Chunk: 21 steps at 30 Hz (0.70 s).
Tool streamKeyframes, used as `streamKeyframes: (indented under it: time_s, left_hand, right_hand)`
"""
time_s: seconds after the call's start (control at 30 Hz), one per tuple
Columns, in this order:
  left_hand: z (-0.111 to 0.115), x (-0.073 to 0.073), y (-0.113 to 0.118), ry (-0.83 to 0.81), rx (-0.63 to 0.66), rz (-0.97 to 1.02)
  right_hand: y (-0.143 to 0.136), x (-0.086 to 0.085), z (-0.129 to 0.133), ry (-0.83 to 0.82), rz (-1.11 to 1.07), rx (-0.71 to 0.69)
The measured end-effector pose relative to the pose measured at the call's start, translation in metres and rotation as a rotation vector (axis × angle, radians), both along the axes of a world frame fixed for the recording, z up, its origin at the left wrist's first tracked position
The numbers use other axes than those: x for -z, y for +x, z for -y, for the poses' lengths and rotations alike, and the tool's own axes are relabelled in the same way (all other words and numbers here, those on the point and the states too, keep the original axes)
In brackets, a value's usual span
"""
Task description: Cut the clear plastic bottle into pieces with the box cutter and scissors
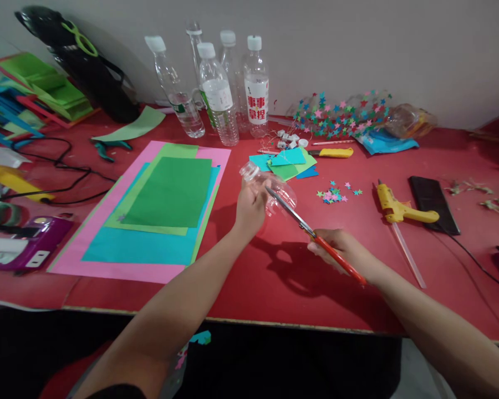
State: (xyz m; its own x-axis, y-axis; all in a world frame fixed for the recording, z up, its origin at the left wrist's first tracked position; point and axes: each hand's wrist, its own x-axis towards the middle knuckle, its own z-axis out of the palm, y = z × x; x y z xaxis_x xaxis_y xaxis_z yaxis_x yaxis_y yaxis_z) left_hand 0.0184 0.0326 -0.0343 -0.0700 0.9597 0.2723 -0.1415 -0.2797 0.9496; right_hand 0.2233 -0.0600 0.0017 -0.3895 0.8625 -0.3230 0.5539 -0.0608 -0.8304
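Note:
My left hand (251, 206) is closed around the top part of a clear plastic bottle (283, 191), its uncapped neck pointing up and left. In my right hand (345, 252) is a pair of scissors (289, 210) with red handles, my fingers wrapped about the grips. The scissor blades reach up and left, their tip at the bottle piece beside my left fingers. Whether the blades are on the plastic or just in front of it, I cannot tell. Small paper stars (335, 194) lie to the right of the bottle piece.
Several capped bottles (256, 100) stand against the wall. Stacked coloured paper (166, 191) lies at left. A yellow utility knife (336, 153) rests behind the stars. At right are a yellow glue gun (399, 209) and a black phone (434, 204). A purple power strip (45, 244) sits at far left.

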Motion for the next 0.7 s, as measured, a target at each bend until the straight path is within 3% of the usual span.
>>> streamKeyframes:
  time_s: [0.27, 0.7]
  left_hand:
    - [0.0031, 0.0055, -0.0028, 0.088, 0.058, -0.126]
    - [0.0015, 0.0069, -0.0040, 0.120, 0.001, -0.177]
  right_hand:
    - [0.0024, 0.0037, 0.0004, -0.042, -0.051, -0.024]
    - [-0.0003, -0.0015, 0.0016, -0.028, -0.034, 0.014]
